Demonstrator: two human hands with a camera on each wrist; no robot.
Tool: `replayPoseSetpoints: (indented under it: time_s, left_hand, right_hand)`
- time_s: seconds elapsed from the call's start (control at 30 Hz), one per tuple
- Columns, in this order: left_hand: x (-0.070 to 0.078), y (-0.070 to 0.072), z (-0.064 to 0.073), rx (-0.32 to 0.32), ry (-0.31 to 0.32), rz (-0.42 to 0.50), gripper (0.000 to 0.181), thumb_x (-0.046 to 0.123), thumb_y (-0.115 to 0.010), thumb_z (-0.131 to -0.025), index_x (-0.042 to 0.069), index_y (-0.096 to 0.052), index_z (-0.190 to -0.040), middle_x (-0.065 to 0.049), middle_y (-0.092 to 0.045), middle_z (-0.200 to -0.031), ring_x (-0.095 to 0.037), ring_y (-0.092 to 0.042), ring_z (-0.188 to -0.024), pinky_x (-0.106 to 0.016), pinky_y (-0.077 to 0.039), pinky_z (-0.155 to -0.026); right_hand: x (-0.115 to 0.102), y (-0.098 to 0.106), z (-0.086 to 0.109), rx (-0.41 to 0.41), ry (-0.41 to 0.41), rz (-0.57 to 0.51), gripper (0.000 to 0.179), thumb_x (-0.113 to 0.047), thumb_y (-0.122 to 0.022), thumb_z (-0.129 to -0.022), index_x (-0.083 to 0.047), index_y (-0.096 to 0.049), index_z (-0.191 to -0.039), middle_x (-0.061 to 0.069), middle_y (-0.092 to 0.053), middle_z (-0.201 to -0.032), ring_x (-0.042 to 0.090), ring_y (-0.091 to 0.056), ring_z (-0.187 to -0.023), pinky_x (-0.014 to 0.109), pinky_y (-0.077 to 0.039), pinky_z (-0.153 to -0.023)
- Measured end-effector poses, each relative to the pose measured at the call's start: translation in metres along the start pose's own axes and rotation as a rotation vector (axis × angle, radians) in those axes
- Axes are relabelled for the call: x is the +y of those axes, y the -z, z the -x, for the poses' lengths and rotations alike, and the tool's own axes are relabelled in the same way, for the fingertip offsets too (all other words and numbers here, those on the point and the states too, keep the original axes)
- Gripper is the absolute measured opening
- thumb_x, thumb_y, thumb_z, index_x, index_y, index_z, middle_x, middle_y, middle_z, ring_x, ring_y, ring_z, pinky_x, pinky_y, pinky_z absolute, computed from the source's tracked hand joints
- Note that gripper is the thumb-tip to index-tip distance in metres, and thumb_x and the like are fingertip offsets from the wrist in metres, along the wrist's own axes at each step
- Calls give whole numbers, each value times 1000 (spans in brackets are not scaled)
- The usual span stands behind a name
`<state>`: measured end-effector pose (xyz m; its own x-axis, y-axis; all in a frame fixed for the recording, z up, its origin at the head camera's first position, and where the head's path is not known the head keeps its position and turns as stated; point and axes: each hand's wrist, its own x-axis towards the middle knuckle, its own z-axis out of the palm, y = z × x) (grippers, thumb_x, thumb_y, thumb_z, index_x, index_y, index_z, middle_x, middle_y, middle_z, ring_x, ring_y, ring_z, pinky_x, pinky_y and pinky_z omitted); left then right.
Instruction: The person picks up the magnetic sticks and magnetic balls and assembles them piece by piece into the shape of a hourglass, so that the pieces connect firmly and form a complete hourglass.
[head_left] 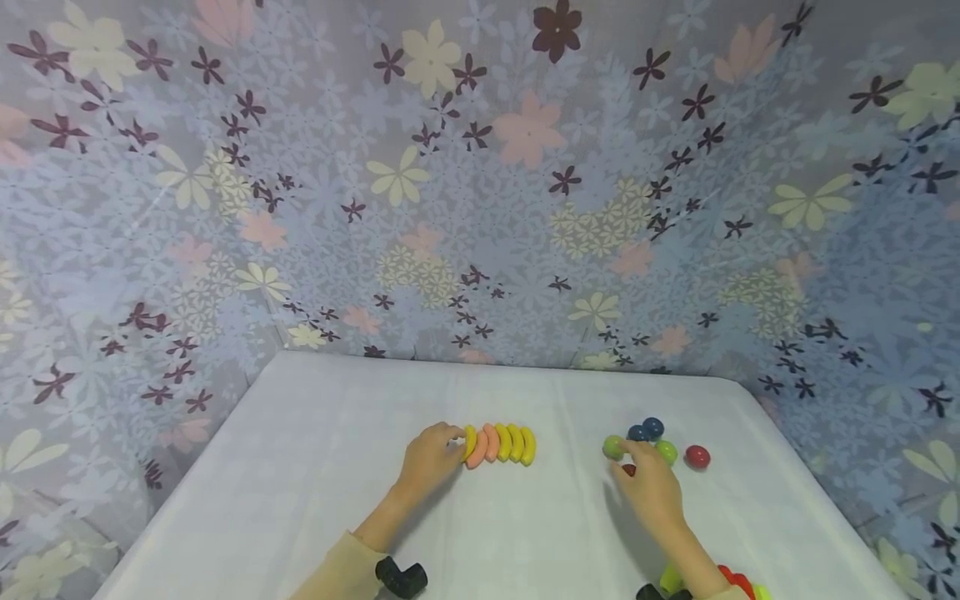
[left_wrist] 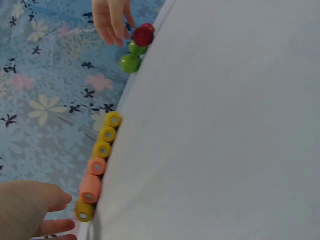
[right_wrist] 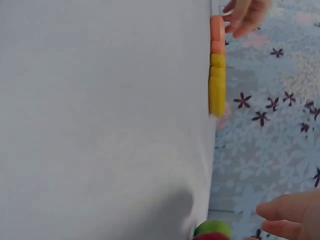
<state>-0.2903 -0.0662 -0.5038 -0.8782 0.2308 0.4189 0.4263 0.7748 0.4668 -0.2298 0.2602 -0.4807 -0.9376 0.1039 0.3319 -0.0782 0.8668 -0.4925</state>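
Observation:
A row of curved toy bananas (head_left: 503, 442), yellow with two orange-pink ones, lies side by side on the white table. My left hand (head_left: 431, 458) is at the row's left end, fingertips beside the outermost yellow banana (left_wrist: 84, 210); in the left wrist view its fingers look spread. To the right, my right hand (head_left: 654, 490) hovers by a group of small round toy fruits, thumb and forefinger apart. Near its fingertips are a green fruit (head_left: 613, 447) and a partly hidden dark red one (head_left: 629, 470). The right wrist view shows its fingers (right_wrist: 282, 207) apart from the green fruit (right_wrist: 213, 228).
Two dark blue round fruits (head_left: 646, 429), another green one (head_left: 666, 452) and a red one (head_left: 697, 457) sit around the right hand. Red and light green items (head_left: 738, 581) lie by the right forearm, partly hidden. A floral curtain (head_left: 480, 208) hangs behind the white table (head_left: 337, 417).

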Motion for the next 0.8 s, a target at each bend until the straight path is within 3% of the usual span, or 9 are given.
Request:
replayPoseSetpoints:
  time_s: [0.17,0.3,0.53,0.8]
  left_hand:
    - [-6,-9,4,9,-29,9,20,19,-70,-81,10,-73,-98,-2,-70,-87,-14,-63,-77,-26,-50,-65]
    - [-10,-8,7,3,-34,46,19,18,-71,-81,10,-72,-99,-1,-71,-84,-12,-63,-75,-24,-49,-65]
    - [-20,7,25,-48,12,65,28,14,-73,-76,11,-71,-104,0,-71,-85,-10,-61,-74,-20,-45,-63]
    - [-32,22,43,-101,-21,148,20,7,-69,-76,11,-73,-95,4,-65,-85,-5,-54,-77,-20,-45,-69]
  right_hand:
    - [14,-1,3,-59,-47,-88,35,-7,-68,-80,6,-63,-112,25,-65,-108,38,-62,-98,50,-49,-84]
    - [18,-1,5,-112,-76,-143,35,0,-69,-77,7,-63,-111,27,-64,-111,36,-62,-96,48,-51,-84]
    - [21,-6,12,-146,-103,-178,37,2,-69,-76,8,-62,-112,31,-57,-121,37,-61,-98,46,-52,-85]
    - [19,-7,10,-150,-87,-207,39,1,-71,-76,8,-61,-112,30,-60,-114,34,-62,-95,41,-54,-81]
